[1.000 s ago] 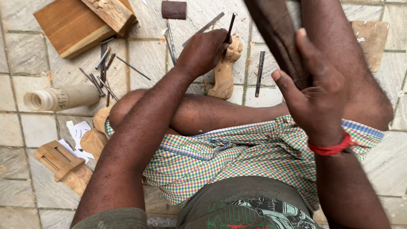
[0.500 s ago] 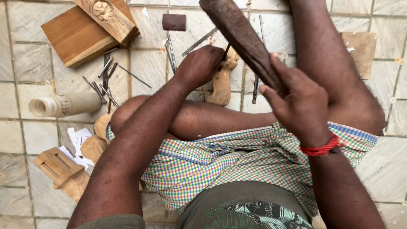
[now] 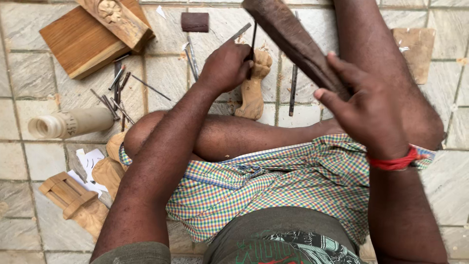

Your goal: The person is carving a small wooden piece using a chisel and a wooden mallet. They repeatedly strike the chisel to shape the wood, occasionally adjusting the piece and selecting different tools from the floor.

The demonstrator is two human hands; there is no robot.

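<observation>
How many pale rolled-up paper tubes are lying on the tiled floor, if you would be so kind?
1: the paper tube lies at the left, beside the scattered metal tools; others may be hidden under the legs.

Chisels (image 3: 117,95) left of carving (image 3: 253,85), plank (image 3: 415,44) right

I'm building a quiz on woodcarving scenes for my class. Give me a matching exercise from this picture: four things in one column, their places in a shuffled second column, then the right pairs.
Things:
1. thin chisel
2. wooden mallet
3. pale rolled cylinder
4. small dark block

Places:
A. lying on the tiles at the far left
B. gripped in the right hand, raised
C. on the floor at the top, beside the carved plank
D. held in the left hand, tip on the pale carved figure

Pairs: 1-D, 2-B, 3-A, 4-C
</observation>
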